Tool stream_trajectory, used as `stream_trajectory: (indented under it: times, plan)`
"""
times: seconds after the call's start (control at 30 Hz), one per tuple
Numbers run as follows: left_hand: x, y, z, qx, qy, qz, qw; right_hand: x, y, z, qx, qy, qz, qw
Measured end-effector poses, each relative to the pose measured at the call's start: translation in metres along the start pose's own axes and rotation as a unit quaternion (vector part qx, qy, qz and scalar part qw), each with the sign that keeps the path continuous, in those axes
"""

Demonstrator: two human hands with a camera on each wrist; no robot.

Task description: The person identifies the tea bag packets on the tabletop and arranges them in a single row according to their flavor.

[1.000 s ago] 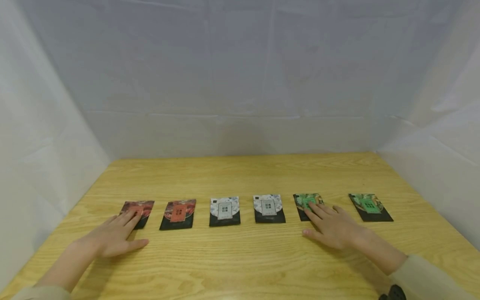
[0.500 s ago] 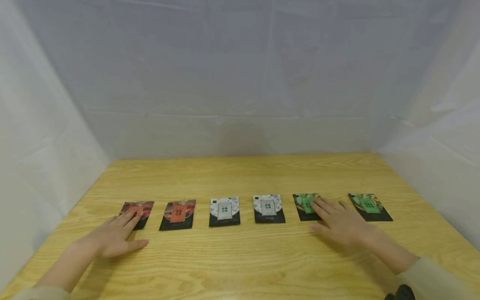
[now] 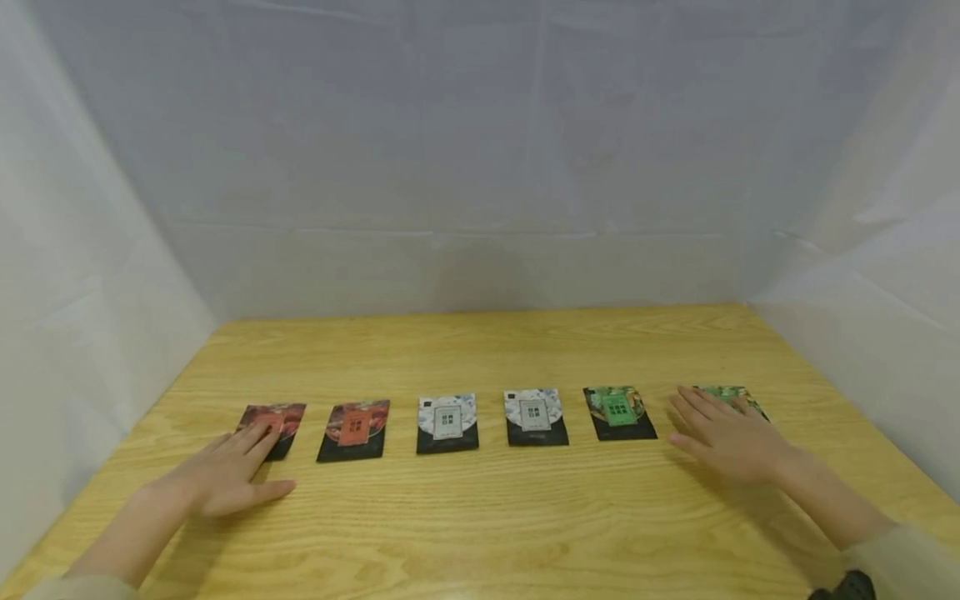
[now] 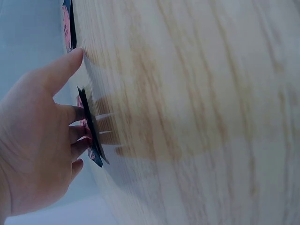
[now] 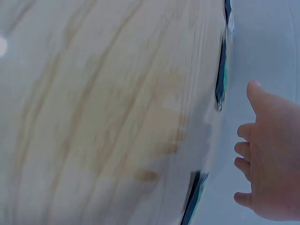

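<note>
Flat packets lie in a row across the wooden table (image 3: 450, 533). My left hand (image 3: 225, 475) rests with extended fingers on the leftmost red-and-black packet (image 3: 281, 448); the left wrist view shows the fingertips at that packet (image 4: 91, 126). At the right, my right hand (image 3: 731, 437) is spread above the table, overlapping the rightmost green-and-black packet (image 3: 723, 392) and covering much of it. In the right wrist view its straight fingers (image 5: 243, 150) stand clear of the table surface and hold nothing. A second green-and-black packet (image 3: 620, 414) lies just left of it.
Between the hands lie another red-and-black packet (image 3: 354, 431) and two white-and-black packets, one (image 3: 447, 423) left of the other (image 3: 536, 417). White sheeting (image 3: 480, 167) hangs behind the table and along both sides.
My right hand has moved right, off the inner green packet and over to the rightmost one. The left hand has stayed on the leftmost red packet.
</note>
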State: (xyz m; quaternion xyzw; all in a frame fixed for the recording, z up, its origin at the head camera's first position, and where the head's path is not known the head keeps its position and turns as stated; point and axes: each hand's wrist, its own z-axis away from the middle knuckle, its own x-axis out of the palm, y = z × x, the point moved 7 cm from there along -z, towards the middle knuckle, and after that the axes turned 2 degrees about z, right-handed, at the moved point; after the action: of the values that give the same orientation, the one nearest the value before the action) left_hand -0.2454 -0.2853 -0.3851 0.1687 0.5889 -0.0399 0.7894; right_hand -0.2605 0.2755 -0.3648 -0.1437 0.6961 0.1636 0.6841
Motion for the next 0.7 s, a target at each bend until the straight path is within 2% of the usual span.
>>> stream_trajectory:
  times: [0.23, 0.5, 0.7]
  plan:
    - [0.0, 0.0, 0.0, 0.002, 0.004, -0.005, 1.0, 0.004, 0.034, 0.013, 0.021, 0.007, -0.026, 0.999]
    - [0.0, 0.0, -0.001, 0.004, 0.005, -0.008, 0.9999, 0.015, 0.07, 0.028, 0.056, -0.031, -0.091, 0.994]
    - [0.0, 0.0, 0.0, 0.006, 0.013, -0.014, 0.9998, 0.024, 0.083, 0.036, 0.063, -0.054, -0.127, 0.988]
